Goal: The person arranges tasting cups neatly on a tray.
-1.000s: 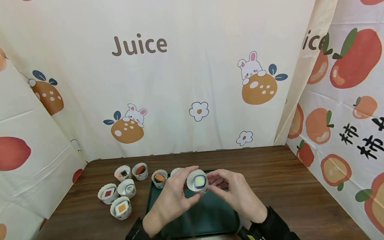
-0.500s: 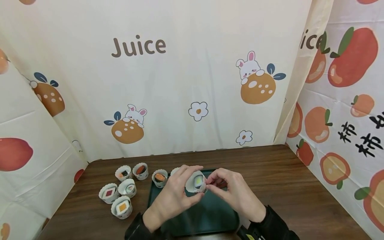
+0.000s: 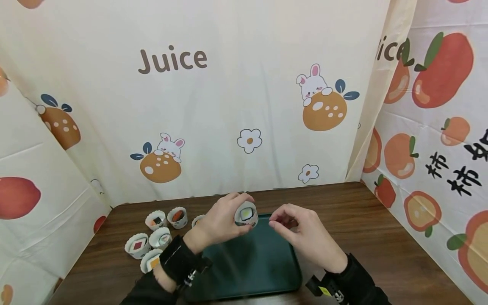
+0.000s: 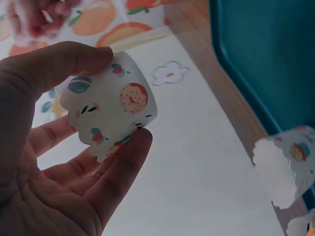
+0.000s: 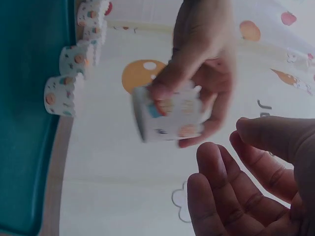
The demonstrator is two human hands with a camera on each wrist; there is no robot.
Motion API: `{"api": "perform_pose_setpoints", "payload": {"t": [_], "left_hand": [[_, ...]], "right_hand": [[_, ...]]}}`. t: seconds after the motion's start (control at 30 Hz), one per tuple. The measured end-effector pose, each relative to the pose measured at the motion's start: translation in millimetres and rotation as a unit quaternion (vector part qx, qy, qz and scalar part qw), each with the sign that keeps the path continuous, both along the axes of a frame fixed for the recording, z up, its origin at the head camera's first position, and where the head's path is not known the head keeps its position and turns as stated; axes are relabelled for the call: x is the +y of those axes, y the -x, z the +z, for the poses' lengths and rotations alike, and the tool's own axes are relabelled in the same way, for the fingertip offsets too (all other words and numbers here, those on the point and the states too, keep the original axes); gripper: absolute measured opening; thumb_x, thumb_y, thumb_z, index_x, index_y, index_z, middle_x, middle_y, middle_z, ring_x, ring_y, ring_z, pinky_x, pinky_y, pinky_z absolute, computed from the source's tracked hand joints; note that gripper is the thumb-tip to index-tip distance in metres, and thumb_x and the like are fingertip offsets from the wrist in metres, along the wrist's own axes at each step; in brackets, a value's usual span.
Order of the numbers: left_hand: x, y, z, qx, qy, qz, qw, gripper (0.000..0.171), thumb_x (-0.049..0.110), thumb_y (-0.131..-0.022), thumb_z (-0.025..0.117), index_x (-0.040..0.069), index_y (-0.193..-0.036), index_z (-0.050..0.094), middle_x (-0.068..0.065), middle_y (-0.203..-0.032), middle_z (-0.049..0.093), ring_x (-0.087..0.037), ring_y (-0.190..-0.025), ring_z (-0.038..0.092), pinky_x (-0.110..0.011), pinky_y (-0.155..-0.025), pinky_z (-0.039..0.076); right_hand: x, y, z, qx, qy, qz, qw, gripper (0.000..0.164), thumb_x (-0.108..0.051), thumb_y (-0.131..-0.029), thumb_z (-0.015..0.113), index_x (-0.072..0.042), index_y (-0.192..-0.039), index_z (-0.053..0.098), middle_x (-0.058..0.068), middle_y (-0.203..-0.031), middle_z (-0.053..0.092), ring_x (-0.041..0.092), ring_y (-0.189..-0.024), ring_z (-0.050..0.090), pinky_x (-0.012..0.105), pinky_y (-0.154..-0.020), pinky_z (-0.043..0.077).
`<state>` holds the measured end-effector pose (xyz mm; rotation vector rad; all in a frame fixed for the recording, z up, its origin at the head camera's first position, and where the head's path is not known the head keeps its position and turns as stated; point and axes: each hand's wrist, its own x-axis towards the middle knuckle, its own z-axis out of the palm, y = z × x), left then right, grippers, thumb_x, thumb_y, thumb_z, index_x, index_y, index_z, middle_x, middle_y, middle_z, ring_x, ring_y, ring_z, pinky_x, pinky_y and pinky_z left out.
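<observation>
My left hand [image 3: 223, 218] holds a small white paper baking cup [image 3: 246, 203] with a scalloped rim over the far part of the tray. Inside it sits a toy-like sushi roll [image 3: 246, 213] with a pale yellow-green centre. The left wrist view shows the thumb on one side of the printed cup [image 4: 110, 96] and fingertips supporting the other. My right hand [image 3: 299, 231] is a little to the right, apart from the cup. Its fingers are loosely bent, and the right wrist view shows nothing held by those fingers [image 5: 211, 164].
A dark green tray [image 3: 253, 262] lies on the brown wooden table [image 3: 335, 216]. Several paper cups with sushi pieces stand left of it, including ones with a red-centred roll [image 3: 137, 245] and an orange-topped piece [image 3: 177, 217]. Another cup [image 5: 61, 96] stands at the tray's far edge.
My left hand has lifted the cup up and away from my right hand, whose fingers were at its rim. The left forearm now covers part of the nearest cup on the left.
</observation>
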<state>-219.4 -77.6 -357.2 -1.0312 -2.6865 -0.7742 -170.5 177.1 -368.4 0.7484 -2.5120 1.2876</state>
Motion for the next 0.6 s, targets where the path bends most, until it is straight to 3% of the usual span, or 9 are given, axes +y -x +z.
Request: {"api": "perform_pose_setpoints", "payload": {"t": [0.13,0.3,0.43,0.6], "left_hand": [[4,15.8,-0.4,-0.04,0.032,0.002,0.9987,0.055,0.018,-0.086,0.091,0.014,-0.134,0.064,-0.01,-0.117,0.069,-0.024,-0.102,0.068,-0.044,-0.087,0.063],[13,33.9,-7.4,-0.071,0.093,0.008,0.9931,0.054,0.015,-0.085,0.09,0.014,-0.132,0.064,-0.01,-0.115,0.068,-0.023,-0.099,0.066,-0.041,-0.082,0.064],[23,42.4,-12.4,-0.096,0.138,0.014,0.9857,0.055,0.015,-0.085,0.09,0.017,-0.133,0.063,-0.009,-0.118,0.065,-0.022,-0.099,0.066,-0.039,-0.083,0.064],[35,49.3,-20.6,-0.098,0.176,0.013,0.9795,0.054,0.017,-0.086,0.091,0.016,-0.133,0.064,-0.009,-0.118,0.065,-0.021,-0.098,0.066,-0.038,-0.084,0.062]], "right_hand": [[4,1.0,1.0,0.005,0.001,-0.006,1.0,0.005,-0.023,-0.102,0.076,-0.022,-0.106,0.074,-0.013,-0.095,0.07,0.001,-0.081,0.064,0.024,-0.074,0.06],[9,2.2,2.2,0.014,-0.002,-0.01,1.0,0.004,-0.02,-0.104,0.071,-0.023,-0.106,0.074,-0.013,-0.094,0.069,0.002,-0.079,0.062,0.024,-0.075,0.059],[12,2.1,3.7,0.024,-0.003,-0.02,1.0,0.006,-0.019,-0.104,0.072,-0.024,-0.106,0.073,-0.015,-0.093,0.068,0.002,-0.079,0.061,0.025,-0.076,0.059],[13,3.0,5.3,0.022,-0.004,-0.022,1.0,0.006,-0.019,-0.103,0.073,-0.024,-0.108,0.073,-0.015,-0.094,0.07,0.002,-0.081,0.062,0.025,-0.077,0.058]]}}
